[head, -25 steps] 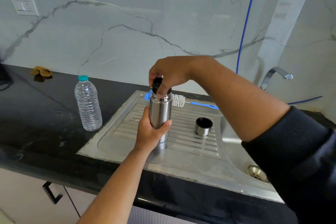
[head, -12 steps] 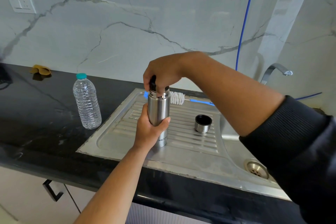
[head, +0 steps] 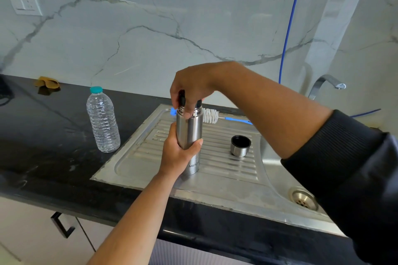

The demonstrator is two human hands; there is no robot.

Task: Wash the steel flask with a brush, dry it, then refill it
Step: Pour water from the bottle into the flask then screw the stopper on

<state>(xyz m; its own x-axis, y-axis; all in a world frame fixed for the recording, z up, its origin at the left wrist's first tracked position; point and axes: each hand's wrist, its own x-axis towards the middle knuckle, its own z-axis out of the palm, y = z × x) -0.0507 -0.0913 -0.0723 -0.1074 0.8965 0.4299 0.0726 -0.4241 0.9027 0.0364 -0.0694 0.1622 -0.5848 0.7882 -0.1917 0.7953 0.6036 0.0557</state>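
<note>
The steel flask point(head: 190, 133) stands upright on the ribbed steel drainboard point(head: 217, 170). My left hand point(head: 177, 153) grips its body from the left. From above, my right hand point(head: 191, 90) grips the black stopper point(head: 182, 98) in the flask's mouth. The flask's steel cup lid point(head: 240, 145) sits open side up on the drainboard to the right. A bottle brush point(head: 212, 116) with white bristles and a blue handle lies behind the flask at the drainboard's back edge.
A clear plastic water bottle point(head: 103, 121) with a teal cap stands on the black counter point(head: 43, 135) left of the drainboard. The sink drain point(head: 303, 198) and tap point(head: 326, 84) are at the right. A yellow cloth point(head: 47, 83) lies far back left.
My right hand has stayed on the black stopper and shifted its grip a little; the flask and my left hand have stayed put. The camera view has moved slightly.
</note>
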